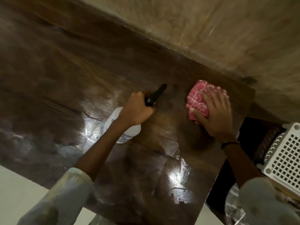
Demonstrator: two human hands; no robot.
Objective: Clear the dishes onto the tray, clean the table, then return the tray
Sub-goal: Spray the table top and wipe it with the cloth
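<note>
A dark glossy wooden table fills most of the view. My left hand grips the black trigger head of a white spray bottle, whose nozzle points toward the table's far right corner. My right hand lies flat with spread fingers on a folded pink cloth with white checks, pressing it onto the tabletop near that corner. No dishes or tray show on the table.
A white perforated plastic basket stands off the table's right edge, beside a dark gap. A beige floor lies beyond the far edge. Wet glare patches shine on the near tabletop.
</note>
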